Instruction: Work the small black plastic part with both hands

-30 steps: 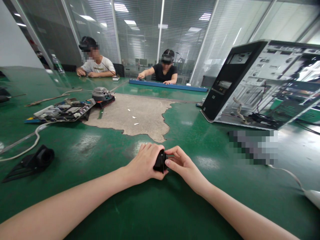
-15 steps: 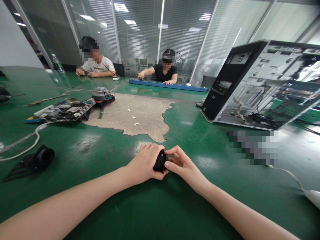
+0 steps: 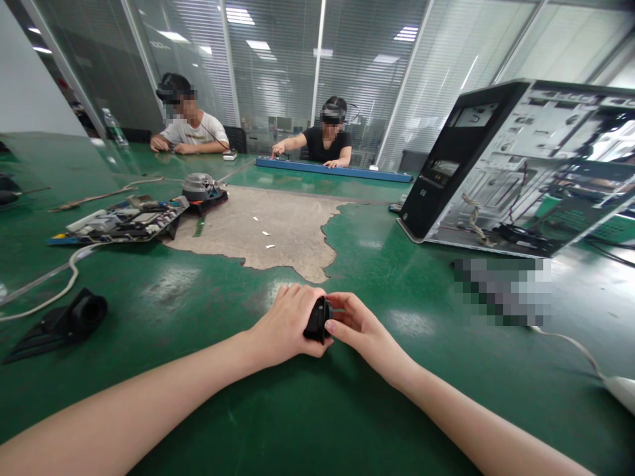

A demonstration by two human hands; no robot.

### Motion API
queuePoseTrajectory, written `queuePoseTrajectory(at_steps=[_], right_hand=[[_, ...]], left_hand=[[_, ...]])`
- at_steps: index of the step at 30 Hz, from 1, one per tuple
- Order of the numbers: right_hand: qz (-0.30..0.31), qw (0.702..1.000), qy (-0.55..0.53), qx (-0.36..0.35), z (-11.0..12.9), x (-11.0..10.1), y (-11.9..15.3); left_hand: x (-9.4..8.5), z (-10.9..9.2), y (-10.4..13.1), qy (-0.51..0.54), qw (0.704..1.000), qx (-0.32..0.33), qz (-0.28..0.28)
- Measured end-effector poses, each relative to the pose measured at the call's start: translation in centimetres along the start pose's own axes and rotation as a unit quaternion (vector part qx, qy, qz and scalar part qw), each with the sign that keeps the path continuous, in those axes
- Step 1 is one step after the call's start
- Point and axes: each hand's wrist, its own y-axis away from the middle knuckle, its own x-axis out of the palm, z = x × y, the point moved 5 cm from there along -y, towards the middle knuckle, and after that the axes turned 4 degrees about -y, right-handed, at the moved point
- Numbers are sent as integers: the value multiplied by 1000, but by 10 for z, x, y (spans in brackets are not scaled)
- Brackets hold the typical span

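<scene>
A small black part (image 3: pixel 315 322) with a round, flanged side is held just above the green table (image 3: pixel 278 410), mid-view. My left hand (image 3: pixel 286 325) wraps round it from the left, thumb underneath and fingers over the top. At its right side, my right hand (image 3: pixel 366 330) grips the round rim between thumb and curled fingers. Most of the part's left end is hidden inside my left palm. On the table to the left lies another black plastic piece (image 3: pixel 69 320) with a round opening and a flat, slotted end.
A circuit board (image 3: pixel 133 219) and a fan-like cooler (image 3: pixel 201 188) sit at left beside a bare brown patch (image 3: pixel 278 225). An open computer case (image 3: pixel 496 172) stands at right, near a blurred-out object (image 3: pixel 501 291) with a cable. Two people sit across, one at a blue bar (image 3: pixel 332 170).
The fingers of my right hand have shifted slightly on the rim of the black part. My left hand keeps its grip, nearly still.
</scene>
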Motion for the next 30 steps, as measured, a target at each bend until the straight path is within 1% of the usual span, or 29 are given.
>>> queuePoseTrajectory(at_steps=[3,7,9,15,20,23,26,30], right_hand=[[8,1000,2,11,0,1,0],[39,999,-21,-1,4,4,0],[45,998,-37,-6,5,5,1],[22,999,-41,-19,5,3,2],[2,1000,-10,-1,2,0,0],[13,1000,-6,15,2,1,0],[32,999,-22,4,5,3,1],[27,999,-39,-7,6,3,3]], left_hand=[[0,0,0,2,1000,1,-5],[1,1,1,-1,1000,1,-7],[0,1,2,-4,1000,4,-7],[1,1,1,-6,1000,3,-6],[0,0,0,-3,1000,2,-3],[0,0,0,-4,1000,4,-1],[0,0,1,-9,1000,5,-4],[0,0,2,-9,1000,9,-10]])
